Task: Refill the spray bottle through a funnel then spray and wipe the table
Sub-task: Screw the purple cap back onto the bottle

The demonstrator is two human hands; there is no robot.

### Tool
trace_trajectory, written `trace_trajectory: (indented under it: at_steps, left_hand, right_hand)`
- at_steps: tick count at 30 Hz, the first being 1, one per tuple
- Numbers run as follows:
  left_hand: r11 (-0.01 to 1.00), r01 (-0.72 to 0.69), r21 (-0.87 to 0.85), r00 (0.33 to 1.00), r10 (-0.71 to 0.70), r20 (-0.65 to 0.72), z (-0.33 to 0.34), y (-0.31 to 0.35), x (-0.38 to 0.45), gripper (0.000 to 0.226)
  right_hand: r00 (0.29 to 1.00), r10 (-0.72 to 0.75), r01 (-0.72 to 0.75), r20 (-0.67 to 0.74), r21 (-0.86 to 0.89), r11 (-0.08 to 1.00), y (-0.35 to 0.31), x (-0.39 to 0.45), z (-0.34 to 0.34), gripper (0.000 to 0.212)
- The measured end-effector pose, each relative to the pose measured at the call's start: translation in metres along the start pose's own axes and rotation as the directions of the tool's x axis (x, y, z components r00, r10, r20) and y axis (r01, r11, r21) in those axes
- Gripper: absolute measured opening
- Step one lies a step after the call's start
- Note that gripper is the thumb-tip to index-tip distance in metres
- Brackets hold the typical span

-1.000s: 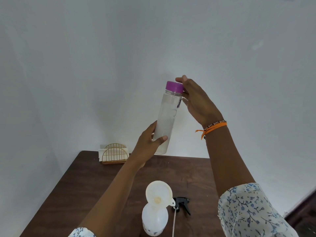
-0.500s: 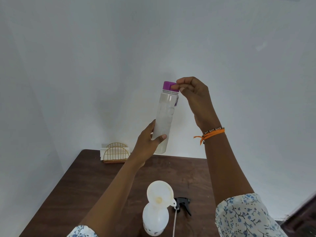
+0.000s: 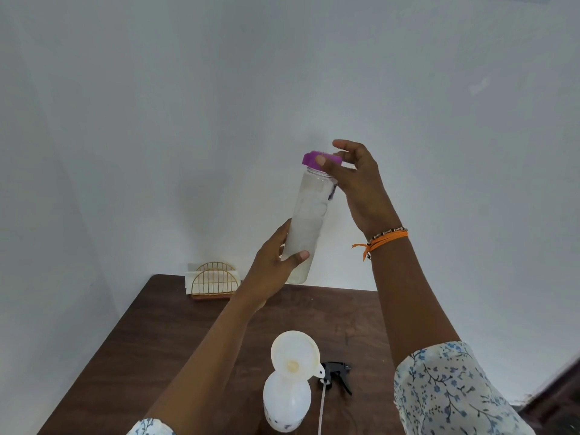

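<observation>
Above the far half of the tabletop [image 3: 175, 334], raised in front of the white wall: clear water bottle [image 3: 309, 221], long axis near upright, top leaning slightly right, purple cap [image 3: 317, 159] still seated. Left hand [image 3: 273, 271] clamped around the lower end of that bottle, thumb across the front. Right hand [image 3: 357, 180] at the cap, thumb pressed on its near side, remaining fingers spread and curled round the back, so only loosely closed on the cap; whether the cap has turned at all, impossible to tell. Likely step: unscrewing, with pouring to come. Lower down, near the front edge: white spray bottle [image 3: 287, 403] standing upright with funnel [image 3: 295, 356] seated in its neck, mouth open upward. Just beside it on the right, lying flat: black trigger head [image 3: 337, 373] with its thin tube trailing toward the viewer. Key relation for the pour: funnel directly below and nearer the body than the water bottle, closer to the left hand's side, so a downward and inward tilt probably needed. Far left corner: wire napkin holder [image 3: 215, 282], well apart from everything else.
</observation>
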State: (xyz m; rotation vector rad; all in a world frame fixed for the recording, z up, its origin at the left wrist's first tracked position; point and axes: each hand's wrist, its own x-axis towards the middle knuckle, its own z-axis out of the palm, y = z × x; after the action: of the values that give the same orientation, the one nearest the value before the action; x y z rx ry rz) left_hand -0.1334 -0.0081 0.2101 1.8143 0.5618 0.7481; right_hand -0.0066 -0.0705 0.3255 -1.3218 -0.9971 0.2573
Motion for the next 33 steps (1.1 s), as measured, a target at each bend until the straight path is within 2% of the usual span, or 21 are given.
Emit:
trace_trajectory:
  at_steps: [4, 6, 9, 14, 16, 21, 27, 33]
  left_hand:
    - [0.999, 0.0, -0.039, 1.0, 0.0, 0.009, 0.001, 0.0, -0.002, 0.063]
    - [0.998, 0.007, -0.064, 1.0, -0.006, 0.015, 0.001, 0.0, -0.001, 0.063]
    - [0.999, 0.002, -0.05, 1.0, -0.002, 0.014, 0.0, 0.001, -0.001, 0.063]
    - [1.0, -0.015, -0.024, 1.0, 0.015, 0.011, 0.003, 0.003, -0.004, 0.063]
    - [0.999, -0.006, -0.045, 1.0, 0.007, 0.012, 0.003, 0.003, -0.004, 0.063]
    - [0.999, -0.013, -0.052, 1.0, 0.014, 0.004, 0.0, 0.004, -0.001, 0.063]
    - [0.998, -0.048, -0.033, 0.998, 0.049, 0.028, 0.0, 0.004, -0.001, 0.063]
    - [0.988, -0.016, -0.154, 0.997, 0.028, 0.078, -0.003, 0.004, 0.0, 0.056]
  right_hand:
    - [0.993, 0.068, -0.075, 0.094, 0.066, 0.995, -0.001, -0.006, 0.0, 0.077]
    - [0.984, 0.1, -0.113, 0.148, 0.082, 0.99, 0.0, -0.007, -0.003, 0.067]
    - [0.983, 0.112, -0.123, 0.144, 0.066, 0.99, 0.002, -0.006, -0.008, 0.053]
    - [0.996, 0.08, -0.08, 0.026, 0.013, 0.997, -0.002, -0.006, 0.0, 0.072]
    - [0.993, 0.089, -0.091, 0.076, 0.02, 0.996, -0.004, -0.006, 0.002, 0.073]
    - [0.979, 0.133, -0.146, 0.154, 0.082, 0.986, -0.003, -0.004, -0.004, 0.058]
    - [0.992, 0.101, -0.104, 0.073, 0.041, 0.994, -0.009, -0.002, 0.001, 0.077]
    - [0.97, 0.148, -0.168, 0.191, 0.088, 0.982, -0.004, -0.001, -0.007, 0.052]
